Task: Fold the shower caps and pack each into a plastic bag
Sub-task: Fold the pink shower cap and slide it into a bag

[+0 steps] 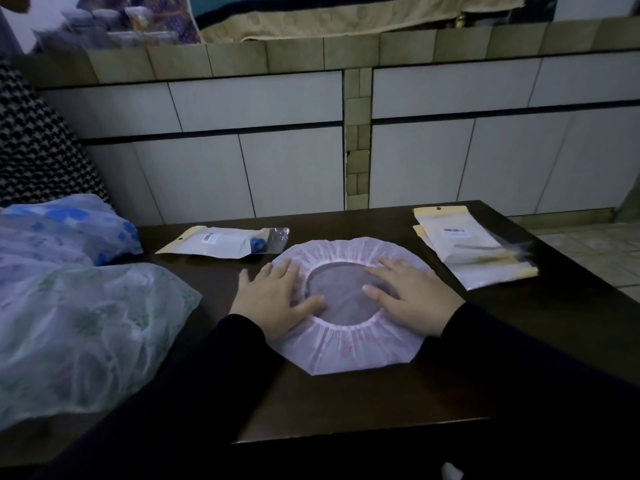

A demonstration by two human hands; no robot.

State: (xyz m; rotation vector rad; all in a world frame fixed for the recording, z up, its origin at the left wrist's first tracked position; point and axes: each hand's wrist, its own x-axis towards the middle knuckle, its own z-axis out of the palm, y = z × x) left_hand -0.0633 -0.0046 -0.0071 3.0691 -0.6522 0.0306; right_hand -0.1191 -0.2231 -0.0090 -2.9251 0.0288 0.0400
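Both hands (341, 299) flat on pink shower cap (349, 351)

I count three shower caps: one pink (349, 344) under my two hands, one green (86, 337), one blue (65, 226). One packed bag (221, 242) lies apart; the stack of empty bags (474, 247) I cannot count

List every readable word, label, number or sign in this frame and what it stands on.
None can be read.
White barcode sticker on the packed plastic bag: too small.
White sticker on the top empty plastic bag of the stack: blurred.
Pink shower cap: no text.
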